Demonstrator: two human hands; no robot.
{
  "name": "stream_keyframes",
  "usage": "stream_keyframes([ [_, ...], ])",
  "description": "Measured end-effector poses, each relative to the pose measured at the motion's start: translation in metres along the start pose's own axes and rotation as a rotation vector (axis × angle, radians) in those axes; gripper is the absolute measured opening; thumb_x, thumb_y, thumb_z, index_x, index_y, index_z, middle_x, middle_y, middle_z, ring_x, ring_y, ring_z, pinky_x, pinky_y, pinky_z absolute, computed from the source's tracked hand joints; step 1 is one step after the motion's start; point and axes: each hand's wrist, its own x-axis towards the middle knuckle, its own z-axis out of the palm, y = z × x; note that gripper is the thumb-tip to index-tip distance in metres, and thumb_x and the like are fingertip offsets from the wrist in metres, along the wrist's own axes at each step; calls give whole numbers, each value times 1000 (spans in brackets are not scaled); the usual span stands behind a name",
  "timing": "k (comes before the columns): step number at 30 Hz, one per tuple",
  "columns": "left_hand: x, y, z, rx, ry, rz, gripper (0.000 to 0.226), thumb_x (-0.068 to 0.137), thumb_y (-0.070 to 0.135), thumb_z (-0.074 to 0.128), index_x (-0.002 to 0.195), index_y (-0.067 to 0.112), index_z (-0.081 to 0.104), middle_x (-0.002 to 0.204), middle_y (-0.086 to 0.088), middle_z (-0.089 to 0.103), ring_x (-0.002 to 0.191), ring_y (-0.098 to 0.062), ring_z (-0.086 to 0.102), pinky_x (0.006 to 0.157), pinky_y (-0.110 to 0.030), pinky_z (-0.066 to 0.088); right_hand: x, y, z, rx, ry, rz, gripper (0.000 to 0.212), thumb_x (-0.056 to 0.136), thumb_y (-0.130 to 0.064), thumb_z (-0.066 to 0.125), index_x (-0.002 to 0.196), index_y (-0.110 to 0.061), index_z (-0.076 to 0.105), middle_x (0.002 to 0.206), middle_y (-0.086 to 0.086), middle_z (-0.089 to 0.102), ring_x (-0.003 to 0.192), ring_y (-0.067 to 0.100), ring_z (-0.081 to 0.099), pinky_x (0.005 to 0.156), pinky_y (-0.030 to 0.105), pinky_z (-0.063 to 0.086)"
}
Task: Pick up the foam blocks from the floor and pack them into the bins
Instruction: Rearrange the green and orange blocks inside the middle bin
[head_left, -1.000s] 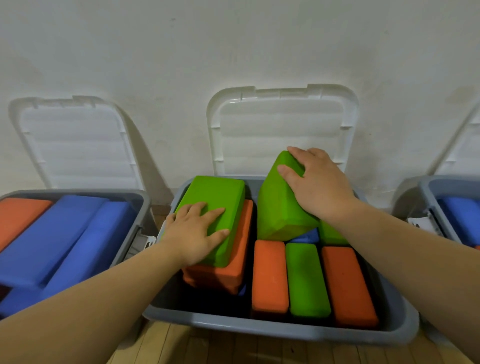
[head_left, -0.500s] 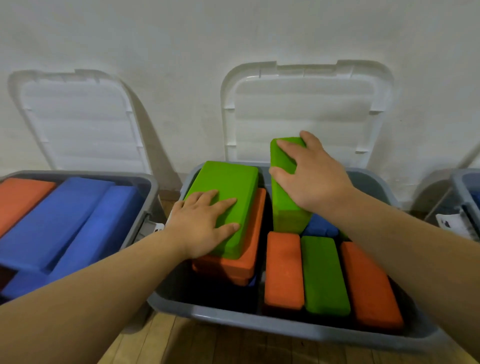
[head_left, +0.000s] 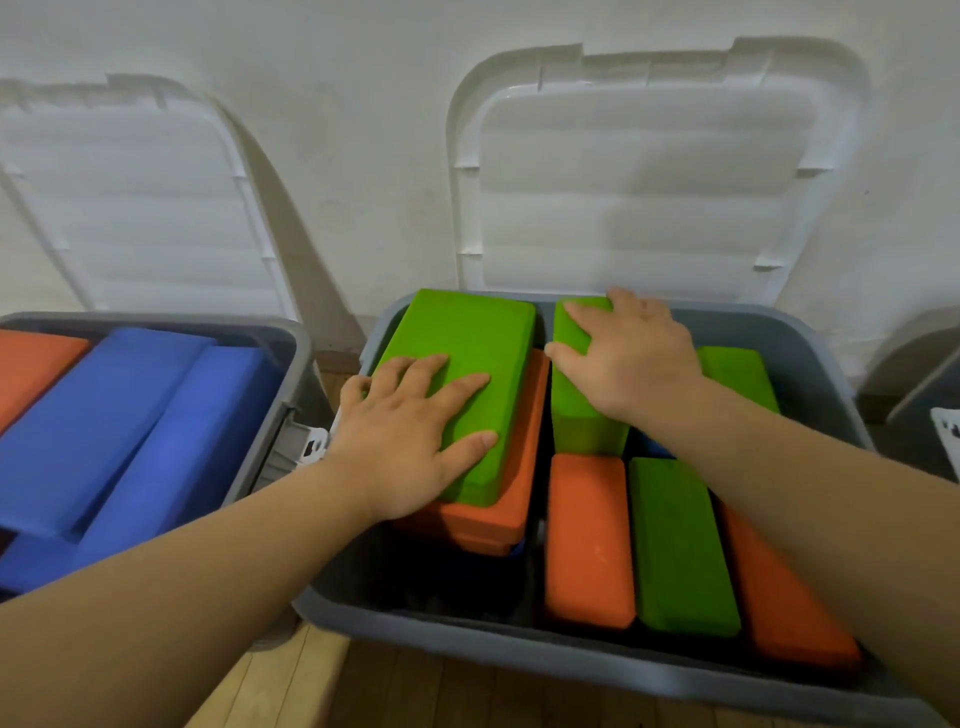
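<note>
Four green blocks (head_left: 680, 545), two under hands (head_left: 410, 441)

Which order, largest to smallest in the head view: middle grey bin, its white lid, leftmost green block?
1. middle grey bin (nearer the camera, so unsure against the lid)
2. white lid
3. leftmost green block

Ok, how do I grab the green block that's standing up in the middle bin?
Take its top end from straight above, pinching across its thickness. The upright green block stands on end, hemmed in low by orange blocks, so only the top, under the right hand, is free.
</note>
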Motion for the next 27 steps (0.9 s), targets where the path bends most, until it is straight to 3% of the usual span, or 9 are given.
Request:
stream_keyframes([
  [5, 1, -1, 1, 9, -8, 11, 77, 83, 87, 9, 155, 58, 8, 166, 7, 17, 150, -25, 13, 115, -54, 19, -2, 30, 53, -54, -158, 82, 71, 95, -72, 36, 158, -40, 28, 168, 12, 20, 154, 40, 16, 122, 58, 17],
  [9, 0, -1, 0, 7, -27, 13, 78, 83, 88, 8, 155, 59, 6, 167, 6, 16, 151, -28, 11, 117, -55, 17, 4, 29, 57, -33, -127, 85, 72, 94, -74, 36, 158, -42, 27, 169, 10, 18, 155, 37, 12, 123, 57, 14],
  [11, 0, -1, -3, -20, -73, -32, 82, 77, 92, 9, 153, 62, 4, 169, 2, 10, 153, -38, 6, 121, -59, 10, 3, 30, 56, -9, -160, 103, 74, 93, -77, 35, 158, -43, 26, 169, 11, 15, 155, 37, 10, 123, 55, 13],
  [13, -2, -5, -7, -90, -110, -108, 90, 69, 98, 12, 152, 64, 1, 169, -1, 4, 152, -46, 5, 123, -61, 6, -4, 32, 53, 19, -97, 78, 83, 86, -83, 32, 158, -41, 29, 167, 17, 19, 153, 42, 15, 123, 55, 15],
  [16, -7, -18, -14, -159, -125, -140, 102, 62, 104, 21, 154, 61, 4, 167, -3, 6, 149, -42, 24, 122, -56, 23, -11, 30, 41, 213, 61, -88, 93, 80, -80, 44, 157, -29, 37, 155, 23, 41, 143, 41, 39, 120, 50, 30],
  [19, -15, -32, -18, -210, -205, -74, 105, 63, 102, 37, 155, 57, 11, 167, 2, 7, 150, -36, 25, 122, -54, 27, -19, 4, 28, 595, -160, -153, 89, 86, -49, 77, 159, -34, 30, 142, 2, 54, 126, 21, 58, 107, 29, 43],
  [23, -19, -33, -21, -336, -177, -49, 102, 61, 93, 54, 152, 51, 34, 164, 6, 16, 150, -28, 27, 123, -48, 26, -33, -26, 35, 679, -254, -210, 92, 83, -32, 84, 158, -37, 31, 138, -7, 50, 107, 13, 63, 93, 16, 43],
  [27, -23, -14, -25, -336, -60, 66, 93, 64, 77, 66, 149, 47, 43, 161, 6, 21, 146, -28, 29, 123, -44, 26, -31, -7, 14, 741, -152, -150, 96, 76, -23, 86, 157, -37, 35, 143, 4, 52, 108, 18, 62, 102, 32, 50],
])
